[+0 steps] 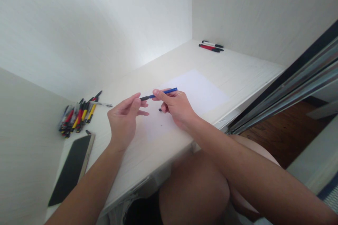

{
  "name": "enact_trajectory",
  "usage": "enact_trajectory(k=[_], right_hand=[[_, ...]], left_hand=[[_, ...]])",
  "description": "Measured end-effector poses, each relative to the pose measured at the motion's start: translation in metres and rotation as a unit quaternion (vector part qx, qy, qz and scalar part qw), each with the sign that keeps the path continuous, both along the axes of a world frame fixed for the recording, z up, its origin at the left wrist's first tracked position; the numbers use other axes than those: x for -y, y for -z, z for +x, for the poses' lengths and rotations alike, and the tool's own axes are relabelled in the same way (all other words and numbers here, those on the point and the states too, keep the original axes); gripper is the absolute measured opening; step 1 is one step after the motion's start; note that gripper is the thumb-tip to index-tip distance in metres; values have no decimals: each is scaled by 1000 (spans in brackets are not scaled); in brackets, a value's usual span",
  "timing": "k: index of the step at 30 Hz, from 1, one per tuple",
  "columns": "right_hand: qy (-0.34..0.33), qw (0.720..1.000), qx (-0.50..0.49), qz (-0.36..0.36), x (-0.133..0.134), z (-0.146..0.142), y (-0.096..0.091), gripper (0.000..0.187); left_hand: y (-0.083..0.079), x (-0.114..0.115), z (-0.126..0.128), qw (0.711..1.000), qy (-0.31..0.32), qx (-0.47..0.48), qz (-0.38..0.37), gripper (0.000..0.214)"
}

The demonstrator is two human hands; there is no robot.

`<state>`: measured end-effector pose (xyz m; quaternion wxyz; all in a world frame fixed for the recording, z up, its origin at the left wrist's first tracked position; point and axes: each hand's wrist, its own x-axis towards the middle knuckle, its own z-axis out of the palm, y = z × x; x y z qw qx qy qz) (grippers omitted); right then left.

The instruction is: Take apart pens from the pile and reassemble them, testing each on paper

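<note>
A blue pen (173, 90) with a black grip section is held between both hands above a white sheet of paper (195, 84). My left hand (124, 116) pinches its black end between thumb and fingers. On the blue barrel, the thumb and fingers of my right hand (173, 105) are closed. A small black piece (160, 110) shows at the curled lower fingers of my right hand; its kind is too small to tell. One tiny dark speck (161, 125) lies on the paper below the hands.
Several pens (76, 116) lie in a pile at the left wall, near a dark phone-like device (71, 165). At the far right corner lie a white pen (211, 44) and red pens (210, 47). Walls border the desk (163, 66); its front edge is above my legs.
</note>
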<state>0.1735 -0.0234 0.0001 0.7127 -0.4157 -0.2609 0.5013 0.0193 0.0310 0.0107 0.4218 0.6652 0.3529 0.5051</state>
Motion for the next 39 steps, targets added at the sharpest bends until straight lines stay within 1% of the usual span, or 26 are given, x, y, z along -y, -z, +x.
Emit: enact_trajectory(k=[3,6,8,11,15,19,21,25,28,30,34,39], right_hand=[[-2,1000,-2,3,0,0,-1,33],[3,1000,0,4,0,0,-1,31],[8,1000,6,5,0,0,-1,31],[14,1000,7,9,0,1,0,32],[21,1000,3,13,1,2,0,36],[37,999,5,3,2,2,-2,37],[37,999,4,3,1,1,-2,37],[38,999,4,10,1,1,-1,38],[32,999,10,15,0,1,0,40],[27,999,11,15,0,1,0,39],[30,999,13,14,-2,1,1,37],[43,998,50,8,-3,2,4,40]], left_hand=[[-2,-2,0,998,18,32,-50,41],[-2,-7,-1,993,34,40,-102,37],[-3,-9,-2,992,37,42,-115,38],[-3,-9,-3,993,35,50,-102,36],[-2,-8,-5,997,35,38,-62,30],[-1,-6,-5,998,57,26,-28,26],[-3,-6,-5,997,64,34,-37,30],[-6,-9,-4,990,62,45,-122,40],[-7,-11,-4,986,63,22,-152,52],[-8,-11,-4,986,64,4,-153,55],[-9,-8,-4,987,62,-19,-144,50],[-7,-8,-5,990,67,-56,-106,46]])
